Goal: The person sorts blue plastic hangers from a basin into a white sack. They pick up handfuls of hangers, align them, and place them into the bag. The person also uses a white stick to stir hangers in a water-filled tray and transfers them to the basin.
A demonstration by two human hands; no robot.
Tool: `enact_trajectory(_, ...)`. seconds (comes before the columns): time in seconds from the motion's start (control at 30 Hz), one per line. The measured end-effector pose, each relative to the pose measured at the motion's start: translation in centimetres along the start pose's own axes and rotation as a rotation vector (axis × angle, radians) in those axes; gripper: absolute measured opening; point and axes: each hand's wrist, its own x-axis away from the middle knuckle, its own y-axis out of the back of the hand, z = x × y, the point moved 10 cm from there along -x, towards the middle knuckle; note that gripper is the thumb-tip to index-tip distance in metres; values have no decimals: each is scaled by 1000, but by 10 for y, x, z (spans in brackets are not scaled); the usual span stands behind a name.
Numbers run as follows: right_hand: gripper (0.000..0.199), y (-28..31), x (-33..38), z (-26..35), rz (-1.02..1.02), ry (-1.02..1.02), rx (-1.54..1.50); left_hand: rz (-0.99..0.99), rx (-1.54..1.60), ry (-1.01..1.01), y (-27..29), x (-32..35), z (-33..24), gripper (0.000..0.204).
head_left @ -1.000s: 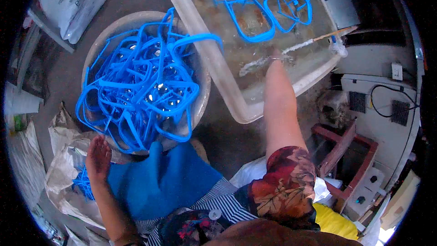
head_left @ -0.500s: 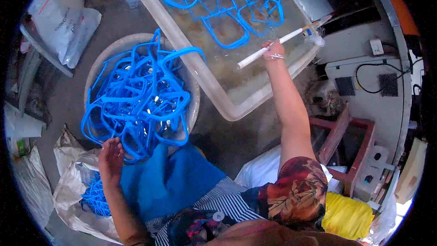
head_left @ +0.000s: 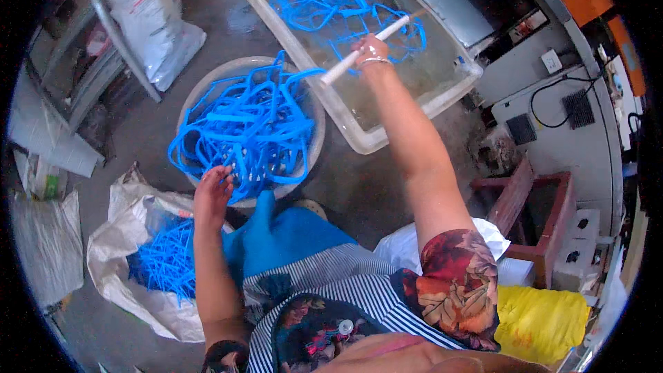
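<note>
My right hand (head_left: 371, 50) is closed around a white rod (head_left: 340, 70) with a thin brownish far end. It holds the rod slantwise over a pale rectangular tank (head_left: 345, 121) of cloudy water. Blue plastic loop-shaped pieces (head_left: 324, 0) lie in the far part of that water, and the rod's far end reaches over some of them. To the left, a round tub (head_left: 319, 139) is heaped with tangled blue plastic frames (head_left: 242, 124). At this tub's near rim is my left hand (head_left: 213, 193), fingers loosely extended beside the frames, with nothing visible in it.
An open white woven sack (head_left: 110, 262) of thin blue plastic scraps (head_left: 169, 259) stands at near left. Full white sacks (head_left: 148, 21) are at far left. On the right are a dark red frame (head_left: 552, 228), a grey cabinet (head_left: 552, 138) with a black cable, and a yellow bundle (head_left: 542, 321).
The view has shifted, showing more of the tank and the scrap sack. My right hand has carried the rod farther over the blue pieces in the water. My left hand stays by the tub's rim.
</note>
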Motion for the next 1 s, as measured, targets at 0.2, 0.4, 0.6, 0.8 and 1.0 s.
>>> enact_trajectory(0.2,22,61,-29,-16,597,-109,546,79,55,-62,13,-12,3,24)
enact_trajectory(0.4,40,86,-25,-49,376,-60,981,94,81,-1,3,-13,2,22)
enact_trajectory(0.6,34,-14,-46,-122,526,22,1128,114,74,5,-20,-18,-14,21)
enact_trajectory(0.8,28,-49,-59,-137,683,-261,775,54,66,38,-20,-28,-7,22)
enact_trajectory(1.0,35,39,86,-18,688,-311,814,118,126,34,-14,-31,4,22)
